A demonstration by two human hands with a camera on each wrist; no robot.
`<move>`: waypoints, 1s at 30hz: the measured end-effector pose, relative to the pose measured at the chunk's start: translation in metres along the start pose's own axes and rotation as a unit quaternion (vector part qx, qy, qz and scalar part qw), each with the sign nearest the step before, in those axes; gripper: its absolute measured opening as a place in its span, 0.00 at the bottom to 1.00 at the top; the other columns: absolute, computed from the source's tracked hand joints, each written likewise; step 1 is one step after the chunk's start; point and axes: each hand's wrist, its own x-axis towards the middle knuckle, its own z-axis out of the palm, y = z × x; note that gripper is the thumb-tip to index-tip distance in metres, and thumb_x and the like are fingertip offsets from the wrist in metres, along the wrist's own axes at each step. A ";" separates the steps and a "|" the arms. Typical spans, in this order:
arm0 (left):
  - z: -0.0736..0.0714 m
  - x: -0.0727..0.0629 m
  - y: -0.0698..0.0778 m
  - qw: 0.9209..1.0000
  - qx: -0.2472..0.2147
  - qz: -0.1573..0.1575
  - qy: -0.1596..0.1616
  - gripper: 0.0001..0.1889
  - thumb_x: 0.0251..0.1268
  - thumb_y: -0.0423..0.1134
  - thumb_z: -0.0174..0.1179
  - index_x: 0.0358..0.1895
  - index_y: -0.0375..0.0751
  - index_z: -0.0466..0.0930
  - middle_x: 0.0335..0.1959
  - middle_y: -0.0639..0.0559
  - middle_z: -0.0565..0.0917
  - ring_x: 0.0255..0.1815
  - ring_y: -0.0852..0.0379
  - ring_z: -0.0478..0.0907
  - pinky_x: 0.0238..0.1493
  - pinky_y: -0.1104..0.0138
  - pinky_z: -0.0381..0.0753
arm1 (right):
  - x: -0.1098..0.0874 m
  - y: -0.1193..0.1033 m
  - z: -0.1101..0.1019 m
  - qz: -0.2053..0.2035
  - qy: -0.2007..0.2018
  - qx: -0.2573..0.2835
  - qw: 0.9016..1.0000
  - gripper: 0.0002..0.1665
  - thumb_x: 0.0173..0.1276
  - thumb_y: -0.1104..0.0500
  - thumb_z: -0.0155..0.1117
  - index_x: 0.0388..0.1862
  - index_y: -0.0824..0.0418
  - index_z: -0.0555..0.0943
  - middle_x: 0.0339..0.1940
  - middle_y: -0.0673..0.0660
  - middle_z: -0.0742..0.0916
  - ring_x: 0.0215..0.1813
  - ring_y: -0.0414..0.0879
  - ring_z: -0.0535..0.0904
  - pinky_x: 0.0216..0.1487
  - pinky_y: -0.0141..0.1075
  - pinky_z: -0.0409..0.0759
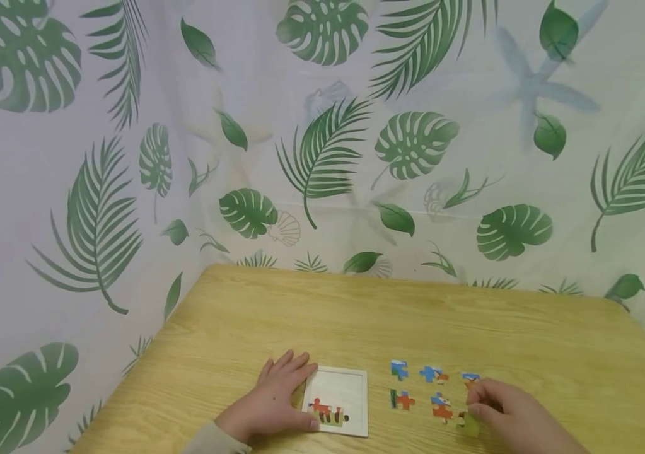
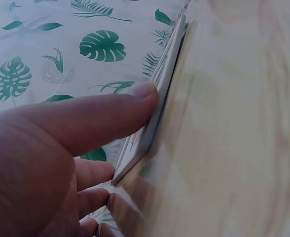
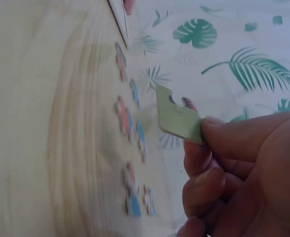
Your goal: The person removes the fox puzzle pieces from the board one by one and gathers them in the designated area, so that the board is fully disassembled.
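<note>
A white square puzzle tray [image 1: 359, 403] lies on the table with joined jigsaw pieces [image 1: 329, 413] in its lower left part, red above and green-black below. My left hand [image 1: 277, 403] rests at the tray's left side, fingers stretched at the upper left corner and the thumb on the near edge. Between thumb and index finger, my right hand [image 1: 504, 410] pinches a green corner puzzle piece [image 3: 177, 118], held up over the table. Its notched edge shows a bit of dark and red print. In the head view the fingers cover part of that piece.
Several loose jigsaw pieces lie in two rough rows right of the tray, among them a blue-green piece [image 1: 398, 370] and a red piece [image 1: 404, 400]. One blue piece [image 1: 470, 377] lies right by my right fingers. A leaf-patterned curtain [image 1: 322, 157] hangs behind the wooden table [image 1: 322, 315].
</note>
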 end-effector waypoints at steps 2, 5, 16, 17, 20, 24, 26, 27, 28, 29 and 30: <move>0.001 0.000 0.000 1.000 0.001 0.001 0.001 0.54 0.48 0.67 0.72 0.77 0.42 0.64 0.80 0.42 0.57 0.81 0.36 0.43 0.73 0.35 0.33 | -0.003 0.009 -0.005 -0.003 -0.011 -0.002 1.000 0.09 0.77 0.56 0.59 0.41 0.62 0.76 0.30 0.53 0.78 0.31 0.45 0.71 0.30 0.37 0.70; 0.001 0.000 0.000 1.000 0.003 0.004 0.003 0.54 0.48 0.67 0.72 0.77 0.42 0.64 0.80 0.42 0.58 0.81 0.36 0.43 0.73 0.35 0.34 | -0.005 0.022 -0.012 -0.005 -0.031 0.005 1.000 0.09 0.78 0.57 0.58 0.41 0.63 0.76 0.28 0.53 0.77 0.28 0.45 0.70 0.28 0.37 0.69; -0.001 -0.002 0.001 1.000 -0.001 0.003 0.002 0.53 0.49 0.66 0.71 0.77 0.42 0.64 0.80 0.42 0.57 0.81 0.36 0.43 0.73 0.35 0.34 | -0.004 0.049 -0.018 -0.001 -0.050 -0.022 0.999 0.07 0.77 0.60 0.57 0.41 0.62 0.79 0.30 0.52 0.79 0.28 0.42 0.71 0.31 0.34 0.69; -0.001 -0.002 0.002 1.000 -0.002 0.002 0.001 0.53 0.49 0.66 0.71 0.77 0.42 0.64 0.80 0.42 0.57 0.81 0.36 0.43 0.73 0.35 0.34 | -0.004 0.051 -0.017 0.003 -0.048 -0.021 0.999 0.07 0.77 0.60 0.57 0.40 0.61 0.80 0.30 0.52 0.80 0.28 0.42 0.72 0.31 0.34 0.69; -0.001 -0.002 0.002 1.000 -0.001 0.001 -0.001 0.53 0.49 0.67 0.71 0.77 0.42 0.65 0.80 0.42 0.58 0.81 0.36 0.43 0.73 0.35 0.35 | -0.006 0.054 -0.013 0.003 -0.048 -0.013 0.999 0.07 0.77 0.58 0.58 0.39 0.61 0.80 0.29 0.52 0.80 0.27 0.42 0.72 0.29 0.35 0.70; -0.001 -0.002 0.001 1.000 0.005 0.000 -0.002 0.53 0.50 0.67 0.71 0.77 0.42 0.65 0.80 0.42 0.58 0.81 0.36 0.44 0.73 0.35 0.35 | -0.007 0.056 -0.009 -0.005 -0.049 -0.014 0.999 0.09 0.77 0.56 0.59 0.38 0.60 0.80 0.28 0.52 0.80 0.25 0.41 0.71 0.28 0.35 0.69; 0.000 -0.001 0.001 1.000 0.008 0.000 -0.002 0.53 0.49 0.67 0.71 0.77 0.43 0.65 0.80 0.42 0.58 0.81 0.36 0.44 0.73 0.35 0.35 | -0.005 0.057 -0.007 -0.005 -0.045 -0.023 0.999 0.09 0.76 0.55 0.60 0.38 0.59 0.80 0.27 0.52 0.80 0.25 0.42 0.72 0.28 0.36 0.70; 0.000 -0.001 0.000 1.000 0.007 0.000 -0.001 0.53 0.49 0.67 0.71 0.77 0.43 0.65 0.80 0.42 0.58 0.81 0.36 0.44 0.73 0.35 0.35 | -0.005 0.057 -0.006 -0.002 -0.044 -0.027 0.999 0.10 0.76 0.54 0.61 0.38 0.59 0.81 0.27 0.52 0.80 0.25 0.42 0.72 0.28 0.36 0.70; 0.000 -0.001 0.000 1.000 0.007 0.000 -0.001 0.53 0.49 0.67 0.71 0.77 0.43 0.64 0.80 0.42 0.58 0.81 0.36 0.44 0.73 0.35 0.35 | -0.004 0.057 -0.005 0.001 -0.043 -0.030 0.999 0.10 0.76 0.53 0.61 0.38 0.58 0.81 0.27 0.52 0.81 0.25 0.42 0.72 0.28 0.36 0.70; 0.000 -0.001 0.000 1.000 0.006 0.000 -0.001 0.53 0.50 0.67 0.71 0.77 0.43 0.64 0.80 0.42 0.58 0.81 0.36 0.44 0.73 0.34 0.35 | -0.004 0.057 -0.004 0.004 -0.043 -0.031 0.999 0.10 0.76 0.53 0.61 0.38 0.58 0.81 0.26 0.52 0.81 0.25 0.43 0.72 0.28 0.36 0.70; 0.000 0.000 -0.001 1.000 0.005 0.001 -0.001 0.53 0.50 0.67 0.71 0.77 0.43 0.64 0.80 0.42 0.58 0.81 0.36 0.43 0.73 0.34 0.35 | -0.004 0.057 -0.003 0.006 -0.044 -0.029 0.999 0.10 0.75 0.53 0.62 0.38 0.58 0.81 0.26 0.52 0.81 0.24 0.43 0.72 0.28 0.36 0.70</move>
